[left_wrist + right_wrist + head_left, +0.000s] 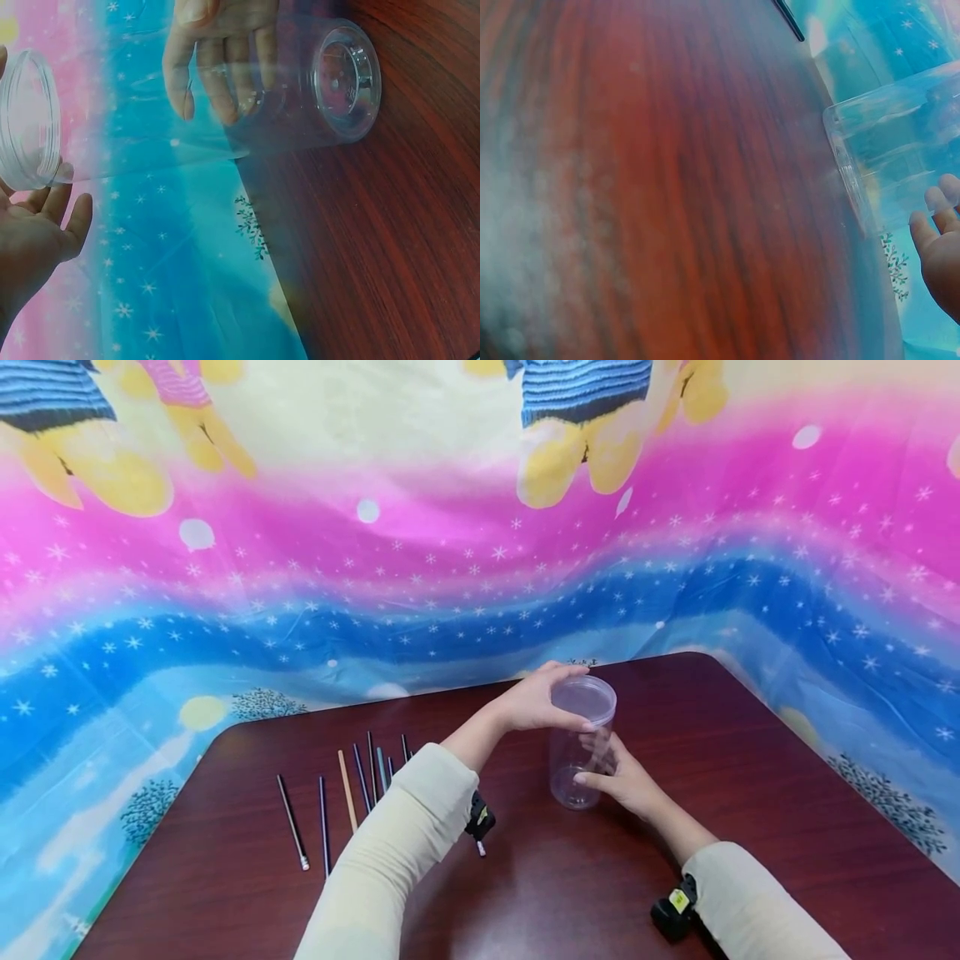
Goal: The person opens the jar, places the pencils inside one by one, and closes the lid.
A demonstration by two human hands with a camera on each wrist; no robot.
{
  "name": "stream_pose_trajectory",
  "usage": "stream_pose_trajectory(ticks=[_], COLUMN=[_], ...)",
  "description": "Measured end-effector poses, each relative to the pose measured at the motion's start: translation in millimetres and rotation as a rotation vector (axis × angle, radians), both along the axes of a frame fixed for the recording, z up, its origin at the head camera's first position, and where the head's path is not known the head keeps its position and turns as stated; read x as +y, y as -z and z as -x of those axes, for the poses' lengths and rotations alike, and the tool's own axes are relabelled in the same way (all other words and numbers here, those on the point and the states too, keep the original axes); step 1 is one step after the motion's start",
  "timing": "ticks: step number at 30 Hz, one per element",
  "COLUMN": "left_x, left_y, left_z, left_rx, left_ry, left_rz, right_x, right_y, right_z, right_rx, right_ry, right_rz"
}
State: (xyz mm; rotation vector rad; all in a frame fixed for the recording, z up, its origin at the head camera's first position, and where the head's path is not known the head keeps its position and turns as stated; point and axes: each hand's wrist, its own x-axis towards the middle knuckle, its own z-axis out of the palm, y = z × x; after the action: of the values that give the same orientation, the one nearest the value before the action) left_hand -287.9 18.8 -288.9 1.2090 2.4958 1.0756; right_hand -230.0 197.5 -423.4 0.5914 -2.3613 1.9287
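Observation:
A tall clear plastic jar [564, 752] stands upright on the table, right of the middle in the head view. Its round top has a clear lid [583, 700], which shows a ridged edge in the left wrist view. My left hand [534, 700] grips this top edge, thumb in front and fingers behind. Lower down, my right hand [624, 781] holds the jar's side from the right, and its fingers show through the clear wall [150, 154]. Inside the jar I see nothing. The right wrist view catches the jar's base [847, 172] and part of that hand.
Several pencils [291, 818] lie spread on the left of the dark red wooden table [750, 760], some partly hidden by my left sleeve [397, 852]. A patterned cloth [420, 568] hangs behind the table. Black wrist cameras [672, 917] sit at both cuffs.

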Motion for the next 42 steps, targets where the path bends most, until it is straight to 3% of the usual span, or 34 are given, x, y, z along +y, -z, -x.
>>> stream_pose_trajectory(ticks=[8, 15, 21, 26, 30, 33, 36, 38, 42], left_x=[4.5, 3.9, -4.1, -7.4, -5.4, -4.8, -6.9, -9.3, -10.6], left_y=[1.3, 3.5, 1.7, -1.2, -3.0, -9.0, -17.8, -22.9, -12.1], left_z=[-6.2, -5.3, -1.5, 3.8, 7.5, 4.1, -3.8, -8.2, 2.4], left_rx=[0.056, 0.027, -0.008, -0.114, -0.189, -0.229, -0.225, -0.208, -0.167], left_ry=[-0.077, -0.059, -0.015, 0.054, 0.140, 0.232, 0.287, 0.293, 0.266], left_rz=[-0.016, -0.012, -0.007, -0.037, -0.059, -0.096, -0.113, -0.105, -0.093], right_x=[1, 2, 1, 0, 0, -1, -1, 0, 0], right_y=[2.2, 1.2, -1.7, -1.5, -2.2, -2.4, -1.9, -1.8, -2.3], right_z=[0.7, 0.9, -0.2, -0.2, -0.4, -0.8, -0.7, -0.9, -1.8], right_rx=[0.008, 0.003, 0.002, 0.004, 0.011, 0.014, 0.016, 0.011, 0.002], right_ry=[-0.003, 0.006, 0.004, 0.013, 0.018, 0.016, 0.014, 0.016, 0.020], right_rz=[-0.002, -0.012, 0.006, 0.003, -0.003, -0.009, -0.007, -0.006, -0.004])
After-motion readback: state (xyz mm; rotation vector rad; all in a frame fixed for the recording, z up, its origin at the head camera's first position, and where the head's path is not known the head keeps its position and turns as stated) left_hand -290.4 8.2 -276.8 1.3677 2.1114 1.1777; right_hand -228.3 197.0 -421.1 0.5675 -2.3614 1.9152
